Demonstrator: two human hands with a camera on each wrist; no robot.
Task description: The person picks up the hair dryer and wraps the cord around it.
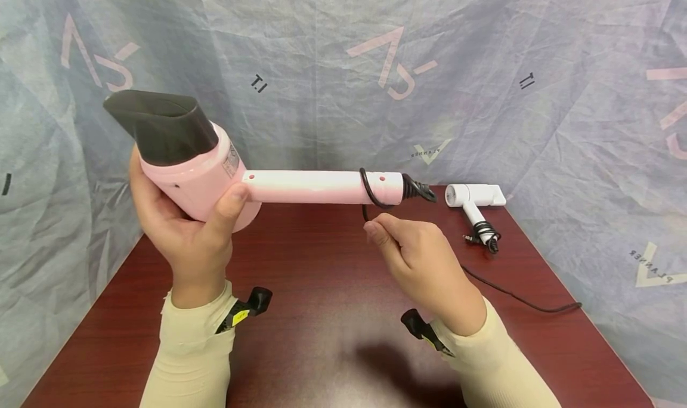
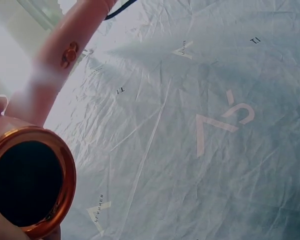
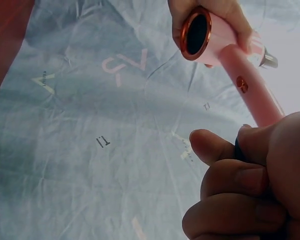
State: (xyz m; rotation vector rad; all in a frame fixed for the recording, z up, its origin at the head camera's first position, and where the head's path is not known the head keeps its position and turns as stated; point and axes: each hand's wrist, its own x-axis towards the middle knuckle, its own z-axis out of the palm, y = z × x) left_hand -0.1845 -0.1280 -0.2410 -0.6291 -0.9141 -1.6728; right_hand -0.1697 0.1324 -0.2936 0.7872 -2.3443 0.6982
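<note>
A pink hair dryer (image 1: 316,187) with a black nozzle (image 1: 170,135) is held up above the table, its handle pointing right. My left hand (image 1: 188,235) grips the pink barrel from below, the thumb lying near the handle joint. In the left wrist view the copper-rimmed rear end (image 2: 65,165) faces the camera. One turn of the black cord (image 1: 369,188) passes round the handle's end. Just below that, my right hand (image 1: 424,265) pinches the cord between thumb and curled fingers. The right wrist view shows these fingers (image 3: 230,197) closed, with a bit of dark cord between them.
A white hair dryer (image 1: 474,195), its cord wound round the handle, lies at the table's back right. Loose black cord (image 1: 515,294) trails from behind my right hand across the dark red table (image 1: 300,312). Printed grey cloth (image 1: 316,50) hangs around the table.
</note>
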